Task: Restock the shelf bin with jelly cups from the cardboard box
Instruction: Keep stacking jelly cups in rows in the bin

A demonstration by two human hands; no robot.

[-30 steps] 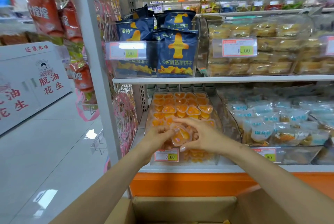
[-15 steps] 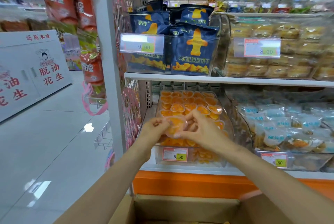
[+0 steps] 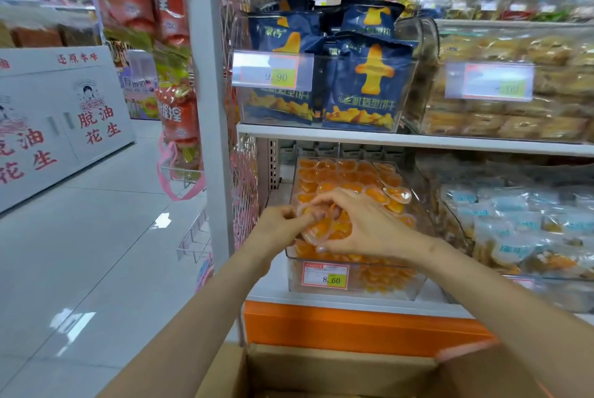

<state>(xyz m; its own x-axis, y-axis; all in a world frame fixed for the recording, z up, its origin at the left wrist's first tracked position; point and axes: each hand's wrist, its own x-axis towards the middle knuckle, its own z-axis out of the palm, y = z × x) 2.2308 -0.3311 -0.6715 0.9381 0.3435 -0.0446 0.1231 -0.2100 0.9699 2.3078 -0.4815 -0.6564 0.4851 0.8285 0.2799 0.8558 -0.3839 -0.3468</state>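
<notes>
One view, worn on your head, wide-angle. It faces forward and down at a shop shelf unit [image 3: 210,108], near enough that the shelf bin [image 3: 379,285] of jelly cups [image 3: 347,175] sits mid-frame, with your left hand [image 3: 281,220] and right hand [image 3: 366,230] meeting over it. The cardboard box [image 3: 321,368] cuts the bottom edge, directly below you. The left third looks along the aisle floor [image 3: 96,253].

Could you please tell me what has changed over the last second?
The left hand and right hand edged slightly farther back over the shelf bin, still holding jelly cups between them; nothing was released. The shelf bin and the cardboard box stayed put.
</notes>
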